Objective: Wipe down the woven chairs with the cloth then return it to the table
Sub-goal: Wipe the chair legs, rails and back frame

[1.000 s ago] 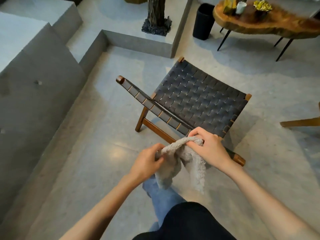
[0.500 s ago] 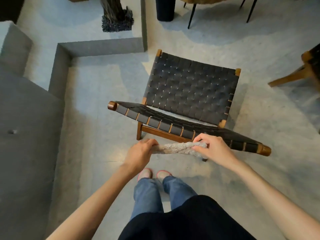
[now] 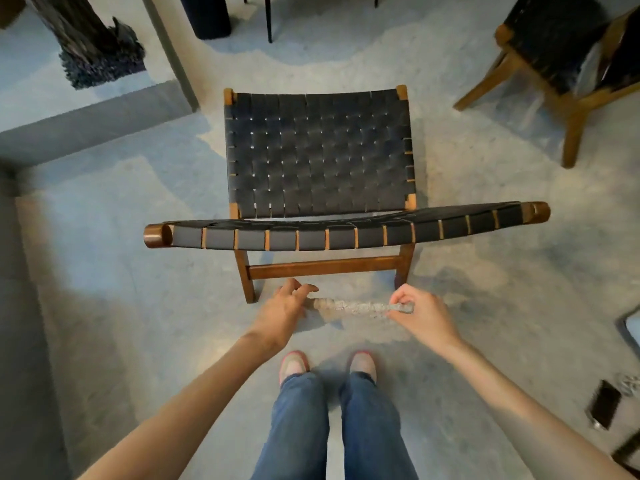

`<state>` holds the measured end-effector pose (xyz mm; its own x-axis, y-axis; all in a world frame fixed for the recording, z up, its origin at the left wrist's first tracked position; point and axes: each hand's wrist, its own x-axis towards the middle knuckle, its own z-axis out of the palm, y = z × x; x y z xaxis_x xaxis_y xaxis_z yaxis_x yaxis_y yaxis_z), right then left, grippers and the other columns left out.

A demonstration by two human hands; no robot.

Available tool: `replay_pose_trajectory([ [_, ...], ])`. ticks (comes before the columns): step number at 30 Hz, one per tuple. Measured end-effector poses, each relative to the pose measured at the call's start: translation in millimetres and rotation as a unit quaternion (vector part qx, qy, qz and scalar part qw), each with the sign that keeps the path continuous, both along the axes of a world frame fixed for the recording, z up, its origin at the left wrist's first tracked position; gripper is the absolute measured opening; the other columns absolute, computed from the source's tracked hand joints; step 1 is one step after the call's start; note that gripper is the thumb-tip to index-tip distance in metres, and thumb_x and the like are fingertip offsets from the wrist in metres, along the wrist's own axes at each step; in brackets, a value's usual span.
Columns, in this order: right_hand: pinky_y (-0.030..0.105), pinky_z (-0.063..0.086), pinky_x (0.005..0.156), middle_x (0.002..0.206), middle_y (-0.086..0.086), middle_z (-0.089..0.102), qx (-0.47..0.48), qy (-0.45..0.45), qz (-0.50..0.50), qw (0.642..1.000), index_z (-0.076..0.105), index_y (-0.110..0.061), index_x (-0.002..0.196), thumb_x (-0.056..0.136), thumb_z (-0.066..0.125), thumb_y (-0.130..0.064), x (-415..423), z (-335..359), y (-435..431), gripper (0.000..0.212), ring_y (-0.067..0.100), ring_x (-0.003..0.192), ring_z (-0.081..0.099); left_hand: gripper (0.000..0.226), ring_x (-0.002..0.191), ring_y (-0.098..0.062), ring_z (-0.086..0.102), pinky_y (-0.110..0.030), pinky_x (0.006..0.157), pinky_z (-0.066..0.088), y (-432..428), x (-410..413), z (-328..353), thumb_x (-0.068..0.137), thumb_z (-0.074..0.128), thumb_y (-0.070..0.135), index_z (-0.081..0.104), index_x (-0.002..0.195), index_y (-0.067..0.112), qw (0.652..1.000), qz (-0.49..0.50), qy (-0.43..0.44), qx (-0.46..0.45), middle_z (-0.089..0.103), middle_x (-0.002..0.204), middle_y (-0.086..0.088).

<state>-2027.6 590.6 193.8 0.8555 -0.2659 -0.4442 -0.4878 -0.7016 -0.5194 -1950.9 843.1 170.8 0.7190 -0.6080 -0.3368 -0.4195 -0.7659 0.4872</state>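
Rolled cloth (image 3: 353,308) being held behind the woven chair (image 3: 318,150).
The right hand (image 3: 422,317) is pinching the cloth's right end; the left hand (image 3: 282,311) is touching its left end, fingers loosely spread, grip not discernible. The cloth is spanning both hands above the floor (image 3: 138,306).

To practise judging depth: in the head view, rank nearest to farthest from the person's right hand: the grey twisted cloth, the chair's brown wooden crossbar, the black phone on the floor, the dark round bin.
1. Grey twisted cloth: pinched in the right hand, to its left.
2. Brown wooden crossbar: just ahead, low.
3. Black phone: floor, right.
4. Dark round bin: far ahead, left.
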Motion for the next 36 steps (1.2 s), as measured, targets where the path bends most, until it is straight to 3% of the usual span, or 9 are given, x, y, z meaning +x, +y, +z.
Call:
replay_pose_trajectory([
  [4,0.023,0.039,0.059,0.075,-0.013,0.059,-0.012,0.009,-0.042,0.999,0.052,-0.031,0.072,0.076,0.077,-0.024,9,-67,-8,0.027,0.01,0.076,0.059,0.055,0.121,-0.024,0.049,-0.024,0.1,0.041,-18,10,-66,0.09,0.063,0.018,0.04,0.139,0.019,0.999,-0.035,0.022,0.018,0.037,0.137,-0.007],
  [6,0.025,0.04,0.063,0.081,-0.01,0.061,-0.004,0.013,-0.057,0.998,0.053,-0.03,0.077,0.075,0.077,-0.024,16,-106,-20,0.025,0.013,0.081,0.06,0.042,0.12,-0.026,0.049,-0.026,0.101,0.039,-30,19,-106,0.097,0.052,0.019,0.042,0.138,0.017,0.998,-0.05,0.012,0.022,0.038,0.135,-0.01],
  [10,0.021,0.039,0.077,0.098,-0.006,0.067,-0.002,-0.009,-0.033,0.999,0.067,-0.03,0.09,0.08,0.075,-0.02,36,-190,-48,0.016,0.012,0.098,0.061,0.041,0.124,-0.025,0.045,-0.028,0.103,0.034,-59,41,-195,0.098,0.049,0.02,0.042,0.138,0.015,0.994,-0.082,-0.015,0.066,0.043,0.139,-0.009],
  [13,0.021,0.041,0.085,0.112,-0.006,0.067,-0.038,-0.021,-0.022,0.999,0.073,-0.026,0.102,0.085,0.071,-0.027,56,-254,-69,0.017,0.013,0.104,0.06,0.033,0.116,-0.027,0.052,-0.033,0.099,0.039,-82,63,-260,0.101,0.04,0.025,0.048,0.131,0.016,0.993,-0.07,-0.052,0.075,0.056,0.129,-0.012],
  [18,0.033,0.051,0.083,0.097,0.002,0.07,-0.047,-0.029,-0.033,0.998,0.07,-0.019,0.112,0.092,0.062,-0.023,94,-341,-96,0.022,0.019,0.081,0.063,0.027,0.113,-0.025,0.045,-0.034,0.091,0.033,-111,103,-354,0.101,0.037,0.027,0.051,0.122,0.017,0.984,-0.068,-0.149,0.067,0.057,0.123,-0.008],
  [23,0.022,0.041,0.092,0.113,-0.001,0.068,-0.07,-0.102,-0.015,0.992,0.071,-0.017,0.111,0.091,0.062,-0.019,127,-388,-113,0.022,0.014,0.105,0.061,0.026,0.11,-0.029,0.052,-0.034,0.082,0.038,-129,135,-410,0.101,0.036,0.026,0.052,0.119,0.016,0.988,-0.023,-0.148,0.022,0.055,0.12,-0.008],
  [27,0.023,0.042,0.096,0.116,0.004,0.068,-0.053,-0.154,-0.029,0.986,0.07,-0.011,0.114,0.089,0.065,-0.016,149,-420,-120,0.026,0.016,0.109,0.06,0.025,0.108,-0.028,0.056,-0.035,0.084,0.045,-136,164,-437,0.097,0.043,0.022,0.057,0.117,0.02,0.985,0.011,-0.173,-0.012,0.06,0.121,-0.006],
  [31,0.025,0.047,0.088,0.106,0.003,0.07,-0.067,-0.206,-0.045,0.975,0.068,-0.014,0.116,0.092,0.061,-0.019,160,-444,-121,0.026,0.016,0.097,0.063,0.028,0.106,-0.027,0.057,-0.032,0.084,0.043,-139,178,-454,0.1,0.039,0.024,0.051,0.125,0.019,0.978,0.032,-0.198,-0.059,0.056,0.121,-0.007],
  [36,0.026,0.045,0.089,0.11,0.001,0.068,-0.135,-0.276,-0.027,0.951,0.067,-0.016,0.116,0.092,0.059,-0.024,151,-454,-117,0.026,0.016,0.104,0.058,0.021,0.101,-0.027,0.055,-0.037,0.085,0.042,-138,169,-459,0.101,0.038,0.028,0.053,0.11,0.017,0.972,0.065,-0.198,-0.11,0.058,0.109,-0.006],
])
